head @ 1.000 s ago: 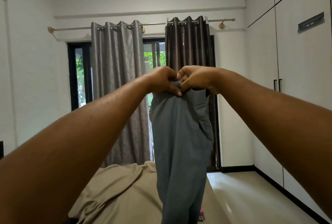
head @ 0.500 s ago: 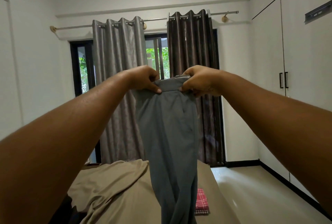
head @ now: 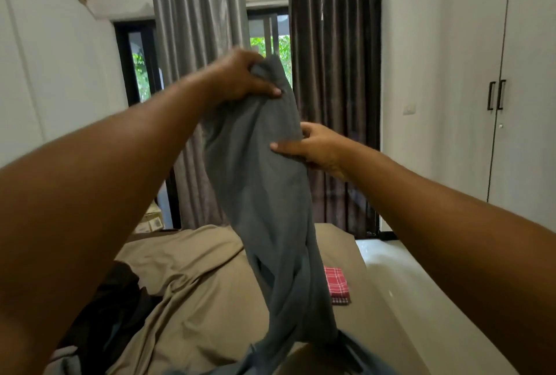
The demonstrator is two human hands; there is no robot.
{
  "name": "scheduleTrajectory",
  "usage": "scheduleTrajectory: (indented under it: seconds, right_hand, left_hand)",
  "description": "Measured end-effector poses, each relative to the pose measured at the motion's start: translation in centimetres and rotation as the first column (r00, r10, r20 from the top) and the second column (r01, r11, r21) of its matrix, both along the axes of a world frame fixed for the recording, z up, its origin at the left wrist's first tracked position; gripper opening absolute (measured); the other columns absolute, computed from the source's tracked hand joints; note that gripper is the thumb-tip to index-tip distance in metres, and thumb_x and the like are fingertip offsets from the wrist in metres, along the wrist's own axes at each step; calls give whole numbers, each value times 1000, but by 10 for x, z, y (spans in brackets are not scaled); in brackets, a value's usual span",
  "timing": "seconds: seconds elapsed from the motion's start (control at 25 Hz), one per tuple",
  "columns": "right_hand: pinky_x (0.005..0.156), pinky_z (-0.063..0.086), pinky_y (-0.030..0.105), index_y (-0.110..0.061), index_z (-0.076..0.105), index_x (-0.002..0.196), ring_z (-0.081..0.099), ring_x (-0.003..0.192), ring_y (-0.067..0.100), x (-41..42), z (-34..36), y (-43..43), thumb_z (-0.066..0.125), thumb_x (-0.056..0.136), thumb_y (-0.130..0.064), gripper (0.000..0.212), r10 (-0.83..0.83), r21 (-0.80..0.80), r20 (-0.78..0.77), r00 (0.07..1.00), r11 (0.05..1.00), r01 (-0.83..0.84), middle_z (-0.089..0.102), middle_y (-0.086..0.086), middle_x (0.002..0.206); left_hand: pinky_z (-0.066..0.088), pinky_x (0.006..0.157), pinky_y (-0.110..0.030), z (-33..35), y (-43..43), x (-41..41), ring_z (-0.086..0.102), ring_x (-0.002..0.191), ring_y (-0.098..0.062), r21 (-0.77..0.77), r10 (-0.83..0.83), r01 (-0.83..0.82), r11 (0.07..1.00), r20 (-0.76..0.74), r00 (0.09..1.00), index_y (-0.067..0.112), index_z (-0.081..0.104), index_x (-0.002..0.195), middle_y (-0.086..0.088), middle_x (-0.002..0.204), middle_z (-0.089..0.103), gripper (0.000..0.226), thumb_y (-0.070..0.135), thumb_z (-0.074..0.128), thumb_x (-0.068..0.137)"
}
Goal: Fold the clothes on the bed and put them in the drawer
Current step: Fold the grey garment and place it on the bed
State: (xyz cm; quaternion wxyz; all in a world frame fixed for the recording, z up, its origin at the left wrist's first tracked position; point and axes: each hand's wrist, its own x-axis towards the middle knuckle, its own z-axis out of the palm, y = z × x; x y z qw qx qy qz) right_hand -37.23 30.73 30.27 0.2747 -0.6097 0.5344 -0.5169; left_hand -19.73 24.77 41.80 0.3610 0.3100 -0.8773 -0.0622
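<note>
A pair of grey trousers point(head: 264, 194) hangs in the air in front of me over the bed point(head: 204, 299). My left hand point(head: 240, 78) grips the bunched waistband at the top. Lower down, my right hand point(head: 313, 145) pinches the trousers' right edge between thumb and fingers. The legs trail down onto the bed near the bottom of the view. A folded red checked cloth point(head: 338, 284) lies on the bed's right side. Dark clothes point(head: 111, 314) are piled at the bed's left.
A tan sheet covers the bed. White wardrobe doors point(head: 517, 103) with black handles stand at the right, with pale floor point(head: 400, 278) between them and the bed. Grey and brown curtains point(head: 331, 73) hang before a window straight ahead.
Both hands held the waistband side by side. Now my left hand holds the bunched waistband alone, and my right hand has dropped lower to the trousers' right edge. The view tilted down.
</note>
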Motion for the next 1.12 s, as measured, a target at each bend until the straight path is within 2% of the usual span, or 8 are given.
scheduleTrajectory:
  seconds: [0.08,0.16,0.32,0.44,0.6,0.8,1.0,1.12]
  right_hand:
    - [79,57,22,-22,45,142,64,104,12,5,-30,-10,87,80,-19,74,-13,12,-59,998,1000,14,63,-9,116]
    - [90,55,31,-32,27,149,60,107,12,14,-58,-23,88,78,-18,95,-74,-83,-82,994,994,67,55,-14,116]
    - [82,55,38,-49,12,149,60,90,11,38,-99,-44,76,86,-19,94,-169,-212,-79,982,966,149,52,-22,105]
    - [87,57,45,-51,18,149,64,95,24,42,-110,-60,63,94,-19,78,-212,-238,-51,976,952,194,61,-5,112]
    - [77,53,37,-30,53,132,62,92,22,31,-107,-63,59,91,-11,46,-261,-204,-103,960,950,237,65,-2,104]
    - [83,58,35,-22,69,99,66,89,17,18,-166,-62,74,85,-20,14,-119,162,-200,972,975,153,70,-3,95]
    - [89,53,37,-17,63,89,66,102,28,12,-266,-94,60,95,-42,26,-75,456,-565,821,801,387,62,4,94]
    - [77,57,23,-14,71,86,74,80,13,-4,-288,-118,65,95,-48,35,248,587,-542,803,796,150,73,-1,79]
  left_hand:
    - [52,95,-37,8,0,9,60,117,-27,-19,5,-6,1000,-32,999,14,65,127,-11,126,63,54,31,82,78]
    - [48,91,-34,16,-5,14,57,118,-25,-51,41,-43,998,-37,998,16,63,129,-8,128,61,56,33,81,79]
    - [44,105,-43,12,-24,22,53,120,-26,-127,116,-119,985,-29,993,24,65,124,-5,127,59,50,38,81,79]
    - [32,112,-54,0,-44,27,44,127,-33,-236,304,-293,927,10,953,31,66,118,-5,130,52,42,36,82,80]
    - [39,95,-47,-31,-65,44,44,121,-35,-369,594,-521,770,116,796,31,68,114,-6,123,48,30,33,78,86]
    - [42,80,-41,-67,-75,59,56,102,-32,-229,531,-595,770,-288,797,23,64,118,-8,124,54,20,21,55,100]
    - [44,87,-33,-119,-84,62,52,96,-25,114,430,-447,887,-556,712,20,55,120,-11,129,50,19,21,53,102]
    - [54,94,-48,-160,-110,68,59,100,-28,314,383,-225,923,-676,629,27,53,112,-4,116,58,11,27,52,102]
